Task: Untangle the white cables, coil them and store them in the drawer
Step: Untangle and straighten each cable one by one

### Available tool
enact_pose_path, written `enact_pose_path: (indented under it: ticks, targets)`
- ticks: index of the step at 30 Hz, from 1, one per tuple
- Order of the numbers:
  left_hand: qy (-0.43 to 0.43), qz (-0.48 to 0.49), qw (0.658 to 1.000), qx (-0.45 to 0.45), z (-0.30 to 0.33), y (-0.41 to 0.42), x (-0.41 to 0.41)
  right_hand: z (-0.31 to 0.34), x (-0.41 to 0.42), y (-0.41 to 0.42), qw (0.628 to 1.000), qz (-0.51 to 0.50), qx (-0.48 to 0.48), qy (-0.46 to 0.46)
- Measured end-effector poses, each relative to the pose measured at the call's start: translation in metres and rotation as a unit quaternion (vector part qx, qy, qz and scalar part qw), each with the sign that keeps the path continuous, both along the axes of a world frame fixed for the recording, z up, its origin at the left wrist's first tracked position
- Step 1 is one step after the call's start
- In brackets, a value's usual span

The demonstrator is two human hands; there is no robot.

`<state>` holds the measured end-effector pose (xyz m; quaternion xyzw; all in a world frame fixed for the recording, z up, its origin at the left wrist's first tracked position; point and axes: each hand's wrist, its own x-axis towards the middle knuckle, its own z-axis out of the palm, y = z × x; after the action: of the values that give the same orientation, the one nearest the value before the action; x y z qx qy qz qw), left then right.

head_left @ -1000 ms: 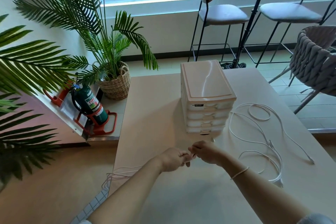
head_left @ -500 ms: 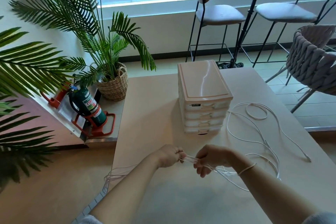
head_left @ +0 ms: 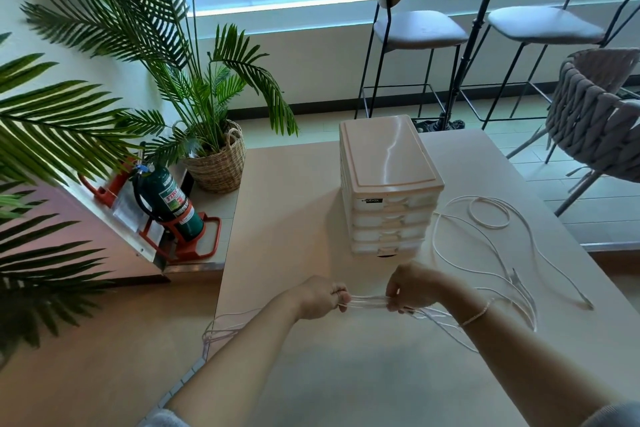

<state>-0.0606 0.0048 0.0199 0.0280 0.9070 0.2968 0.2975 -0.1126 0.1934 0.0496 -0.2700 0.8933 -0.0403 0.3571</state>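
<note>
**Both hands on a taut bundle of white cable**

We see the left hand curled into a fist around several strands of the white cables, and the right hand pinching the same strands between thumb and bent fingers. The two hands are held slightly apart above the table, with the strands stretched straight between them. Left of the left hand the cables droop over the table's edge in loose loops. To the right of the right hand they pass under the wrist, which wears a thin bracelet, and spread across the tabletop in wide curves, with a small loop lying farther out and a plug end at the far right.

Just beyond the hands stands the drawer unit, all its drawers pushed in; a small dark label on its top drawer reads "abox", its first characters unclear. Far to the left of the hands, on the floor, a green fire extinguisher carries a label beginning "FIRE".
</note>
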Motion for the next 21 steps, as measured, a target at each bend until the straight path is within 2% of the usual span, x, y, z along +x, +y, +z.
enact_pose_path:
  ticks: [4, 7, 12, 17, 19, 21]
  targets:
    - [0.007, 0.009, 1.0, 0.012, -0.002, -0.005, -0.001, -0.004, -0.004, 0.011, 0.989, -0.092, -0.092, -0.066]
    - [0.012, 0.01, 1.0, 0.018, -0.002, -0.004, -0.001, -0.006, -0.008, 0.013, 0.988, -0.096, -0.105, -0.063]
    - [0.006, 0.002, 1.0, 0.018, 0.001, 0.002, -0.002, -0.009, -0.009, 0.018, 0.999, -0.047, 0.0, -0.01]
    - [0.001, 0.005, 1.0, 0.024, 0.002, 0.004, -0.001, -0.011, -0.013, 0.023, 0.993, -0.023, 0.094, 0.066]
    - [0.004, 0.007, 1.0, 0.023, 0.005, 0.001, -0.001, -0.014, -0.018, 0.032, 0.986, -0.058, 0.136, 0.079]
    - [0.009, 0.019, 1.0, 0.021, 0.009, -0.006, -0.002, -0.013, -0.021, 0.047, 0.963, -0.058, 0.236, 0.114]
